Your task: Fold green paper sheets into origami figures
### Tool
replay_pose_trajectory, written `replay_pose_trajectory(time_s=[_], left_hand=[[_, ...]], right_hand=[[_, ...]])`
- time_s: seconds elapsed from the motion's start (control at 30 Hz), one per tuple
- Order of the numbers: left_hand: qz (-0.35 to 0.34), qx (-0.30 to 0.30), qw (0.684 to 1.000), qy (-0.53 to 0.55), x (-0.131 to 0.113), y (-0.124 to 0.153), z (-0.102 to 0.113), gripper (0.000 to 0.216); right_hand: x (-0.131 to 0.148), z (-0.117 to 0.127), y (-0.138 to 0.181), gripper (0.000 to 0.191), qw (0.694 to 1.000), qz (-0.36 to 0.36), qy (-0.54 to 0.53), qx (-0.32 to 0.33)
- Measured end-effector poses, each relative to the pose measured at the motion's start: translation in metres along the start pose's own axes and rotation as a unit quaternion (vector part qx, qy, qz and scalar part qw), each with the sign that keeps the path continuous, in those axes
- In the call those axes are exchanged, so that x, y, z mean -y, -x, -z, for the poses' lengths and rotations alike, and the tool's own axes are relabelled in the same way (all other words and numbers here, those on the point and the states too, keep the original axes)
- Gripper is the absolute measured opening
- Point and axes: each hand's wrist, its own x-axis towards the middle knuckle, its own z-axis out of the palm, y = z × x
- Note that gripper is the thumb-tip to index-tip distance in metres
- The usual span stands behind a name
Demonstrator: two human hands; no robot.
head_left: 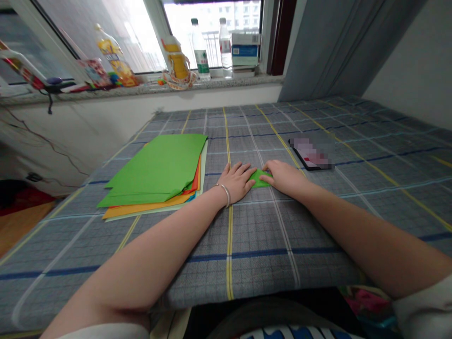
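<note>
A small folded piece of green paper (260,178) lies on the grey checked cloth (254,235). My left hand (237,181), with a thin bracelet on the wrist, lies flat with its fingers stretched out, their tips pressing the paper's left part. My right hand (284,176) rests on the paper's right side, fingers bent down and pressing on it. Most of the paper is hidden under the two hands.
A stack of coloured sheets (157,174), green on top with orange and yellow below, lies to the left. A phone (310,153) lies beyond my right hand. Bottles (200,49) and a box stand on the windowsill (148,87). A curtain hangs at the right.
</note>
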Motion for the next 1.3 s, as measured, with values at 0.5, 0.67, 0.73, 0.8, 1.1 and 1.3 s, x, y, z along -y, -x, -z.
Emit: replay_pose_trajectory(time_s=[0.5,0.67,0.73,0.8,1.1,1.3], left_hand=[[-0.040,-0.016,0.996,0.082,0.002,-0.002,0.000,0.054],[-0.034,-0.069,0.980,0.181,0.003,-0.004,-0.001,0.053],[-0.033,-0.085,0.969,0.230,0.004,-0.004,-0.001,0.048],[-0.032,-0.102,0.956,0.274,0.004,-0.003,0.002,0.041],[0.018,-0.056,0.917,0.394,-0.004,0.004,0.012,0.031],[0.053,-0.003,0.917,0.395,-0.003,0.005,0.015,0.024]], right_hand=[[-0.013,-0.011,-0.005,0.015,0.924,-0.121,-0.362,-0.013],[-0.005,-0.002,-0.003,0.022,0.871,-0.092,-0.482,-0.033],[-0.001,0.003,-0.002,0.025,0.855,-0.078,-0.511,-0.042],[0.002,0.006,0.000,0.026,0.843,-0.063,-0.531,-0.054],[0.008,0.012,0.003,0.023,0.835,-0.027,-0.543,-0.087],[0.008,0.012,0.004,0.025,0.835,-0.020,-0.547,-0.059]])
